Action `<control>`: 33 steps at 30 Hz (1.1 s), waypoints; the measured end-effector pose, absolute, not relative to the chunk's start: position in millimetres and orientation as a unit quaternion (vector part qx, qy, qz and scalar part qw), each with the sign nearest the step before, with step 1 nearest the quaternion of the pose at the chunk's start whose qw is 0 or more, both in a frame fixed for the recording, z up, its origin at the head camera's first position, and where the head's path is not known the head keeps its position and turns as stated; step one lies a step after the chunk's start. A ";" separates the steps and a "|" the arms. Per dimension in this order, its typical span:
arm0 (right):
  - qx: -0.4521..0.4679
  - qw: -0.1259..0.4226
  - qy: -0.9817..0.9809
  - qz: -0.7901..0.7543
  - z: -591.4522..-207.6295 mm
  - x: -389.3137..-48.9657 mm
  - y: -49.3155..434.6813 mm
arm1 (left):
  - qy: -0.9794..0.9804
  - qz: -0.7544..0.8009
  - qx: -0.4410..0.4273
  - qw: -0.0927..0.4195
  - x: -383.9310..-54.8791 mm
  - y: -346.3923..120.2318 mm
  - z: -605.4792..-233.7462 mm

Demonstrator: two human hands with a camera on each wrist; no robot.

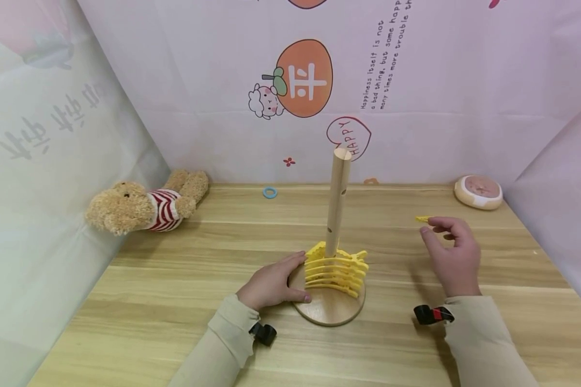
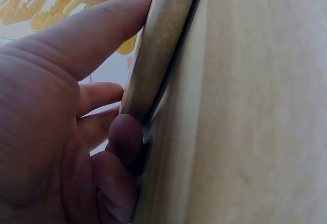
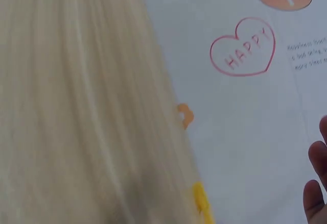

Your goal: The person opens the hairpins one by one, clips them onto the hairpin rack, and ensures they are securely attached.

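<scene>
A round wooden base [image 1: 331, 314] with an upright wooden pole [image 1: 337, 204] stands on the table. Several thin, curved yellow pieces [image 1: 336, 271] are stacked around the foot of the pole. My left hand [image 1: 273, 285] grips the base's rim on its left side; the left wrist view shows the thumb on top and fingers curled at the edge [image 2: 158, 55]. Over the table's right side, my right hand [image 1: 455, 255] has its thumb and index finger apart. Just beyond those fingertips is a small yellow piece [image 1: 422, 219], apart from the fingers [image 3: 319, 160] in the right wrist view.
A teddy bear in a striped top [image 1: 162, 207] lies at the back left. Near the back edge is a blue ring [image 1: 269, 193]. A round cream-and-brown object [image 1: 478, 192] sits in the back right corner. Printed cloth [image 1: 213, 80] hangs behind the table.
</scene>
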State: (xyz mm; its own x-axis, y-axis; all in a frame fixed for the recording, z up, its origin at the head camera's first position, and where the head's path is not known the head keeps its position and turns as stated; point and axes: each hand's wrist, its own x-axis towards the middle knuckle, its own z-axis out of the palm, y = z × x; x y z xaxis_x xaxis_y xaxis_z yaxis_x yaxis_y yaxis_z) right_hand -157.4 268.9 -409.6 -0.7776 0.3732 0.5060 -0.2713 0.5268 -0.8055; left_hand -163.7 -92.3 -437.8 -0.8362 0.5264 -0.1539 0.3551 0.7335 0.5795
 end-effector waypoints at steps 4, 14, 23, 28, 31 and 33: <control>-0.060 0.324 -0.815 0.477 -420.4 -160.3 280.6 | 0.918 0.276 0.238 0.157 -163.7 -92.7 -438.9; -0.128 0.175 -0.842 0.494 -447.4 -162.8 325.2 | 0.918 0.274 0.241 0.153 -164.2 -92.2 -439.7; -0.174 0.118 -0.850 0.482 -454.2 -166.7 360.6 | 0.918 0.283 0.234 0.152 -164.6 -96.4 -438.5; -0.195 0.102 -0.852 0.475 -451.0 -173.9 365.3 | 0.915 0.289 0.241 0.148 -166.2 -95.5 -437.7; -0.199 0.102 -0.867 0.445 -453.4 -180.3 370.6 | 0.914 0.288 0.245 0.149 -166.2 -95.3 -437.8; -0.193 0.101 -0.881 0.420 -455.4 -185.2 374.8 | 0.914 0.287 0.245 0.149 -166.0 -95.6 -437.9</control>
State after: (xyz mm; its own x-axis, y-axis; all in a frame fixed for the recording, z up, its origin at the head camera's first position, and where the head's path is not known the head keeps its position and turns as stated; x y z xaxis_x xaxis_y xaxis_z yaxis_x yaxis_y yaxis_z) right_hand -185.2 374.8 -455.4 -0.9049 0.4252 0.0159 0.2552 0.5723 -0.7793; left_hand -166.0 -95.6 -437.9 -0.8352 0.5341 -0.1312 0.3633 0.7150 0.5973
